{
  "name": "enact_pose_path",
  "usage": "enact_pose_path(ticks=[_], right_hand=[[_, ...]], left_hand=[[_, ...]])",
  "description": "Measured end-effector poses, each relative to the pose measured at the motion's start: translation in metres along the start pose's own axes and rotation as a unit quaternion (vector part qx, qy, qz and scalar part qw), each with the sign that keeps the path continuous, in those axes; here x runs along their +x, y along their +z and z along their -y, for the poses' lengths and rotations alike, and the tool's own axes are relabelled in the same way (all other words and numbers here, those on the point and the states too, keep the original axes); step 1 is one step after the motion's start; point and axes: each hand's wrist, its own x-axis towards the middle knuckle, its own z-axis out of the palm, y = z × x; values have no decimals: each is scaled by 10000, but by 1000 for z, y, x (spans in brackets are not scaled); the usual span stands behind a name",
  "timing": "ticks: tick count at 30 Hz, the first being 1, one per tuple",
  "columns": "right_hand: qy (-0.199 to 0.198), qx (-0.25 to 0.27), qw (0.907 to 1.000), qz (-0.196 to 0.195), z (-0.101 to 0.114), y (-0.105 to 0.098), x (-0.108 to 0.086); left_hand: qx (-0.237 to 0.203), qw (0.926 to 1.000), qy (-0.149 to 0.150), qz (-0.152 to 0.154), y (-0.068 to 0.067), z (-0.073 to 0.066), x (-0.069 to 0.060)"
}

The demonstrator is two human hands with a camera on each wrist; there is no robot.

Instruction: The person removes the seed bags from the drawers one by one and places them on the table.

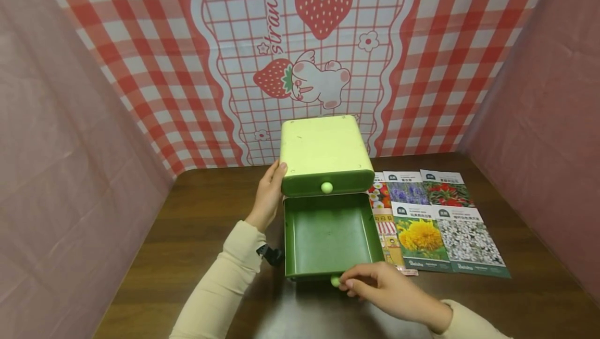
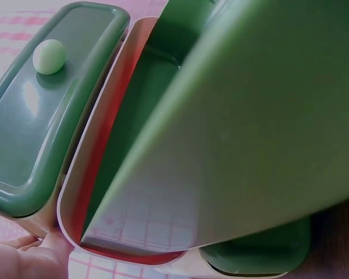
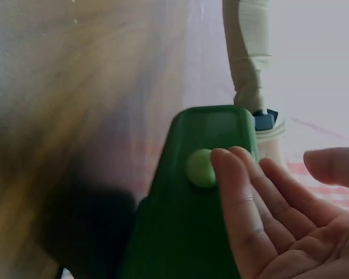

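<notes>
A small drawer cabinet (image 1: 323,143) with a pale yellow-green shell and dark green drawer fronts stands on the table. Its top drawer (image 2: 29,128) is closed. Below that, a green drawer (image 1: 330,235) is pulled far out, and nothing lies in its visible inside. My left hand (image 1: 269,196) rests against the cabinet's left side near the front edge. At the pulled-out drawer's round light green knob (image 3: 201,168) is my right hand (image 1: 391,292), its fingertips touching or very near the knob. The right thumb stands apart from the fingers in the right wrist view.
Several flower seed packets (image 1: 424,237) lie on the wooden table (image 1: 211,214) right of the cabinet, some partly hidden by it. Another green drawer front (image 2: 259,250) shows lower down. A red-and-white checked strawberry cloth (image 1: 323,47) hangs behind, with pink cloth at both sides.
</notes>
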Motion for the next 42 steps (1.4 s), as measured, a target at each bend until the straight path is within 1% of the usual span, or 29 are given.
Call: enact_pose_path(ticks=[1, 8, 9, 11, 12, 14, 16, 17, 21, 24, 27, 31, 33, 37, 42], right_hand=[[-1, -100, 9999, 37, -1, 2, 0], [-12, -559, 9982, 198, -16, 11, 1], [-27, -627, 9978, 195, -19, 12, 1], [35, -552, 9982, 211, -25, 13, 2], [89, -450, 9987, 216, -27, 14, 3], [290, -29, 9994, 205, -33, 17, 5], [478, 465, 9977, 129, -38, 21, 6], [564, 739, 9957, 64, -41, 23, 7], [739, 1573, 9846, -198, -49, 33, 8], [887, 2069, 9738, -311, -52, 38, 10], [1130, 2495, 9611, -357, -53, 40, 12], [1409, 2944, 9442, -451, -53, 41, 14], [1453, 3080, 9388, -524, -53, 42, 15], [1482, 3268, 9315, -597, -52, 43, 15], [1458, 3386, 9277, -592, -50, 44, 15]], left_hand=[[8, 10000, -11, 11, 0, -2, -1], [204, 9998, 32, 34, 7, -26, -20], [207, 9998, 32, 39, 7, -26, -20], [179, 9998, 27, 44, 5, -21, -16], [147, 9999, 16, 45, 4, -18, -13], [121, 9999, 14, 48, 2, -11, -8], [81, 10000, 8, 36, 0, -3, -2], [78, 10000, 18, 23, 0, -2, -1], [79, 10000, 28, -55, 0, 2, 0], [112, 9999, 55, -113, 0, 2, 1], [142, 9997, 102, -147, 1, 2, 1], [111, 9997, 129, -165, 1, 2, 0], [88, 9998, 124, -163, 1, 2, 0], [74, 9998, 108, -142, 1, 2, 1], [58, 9999, 101, -78, 0, 3, 1]])
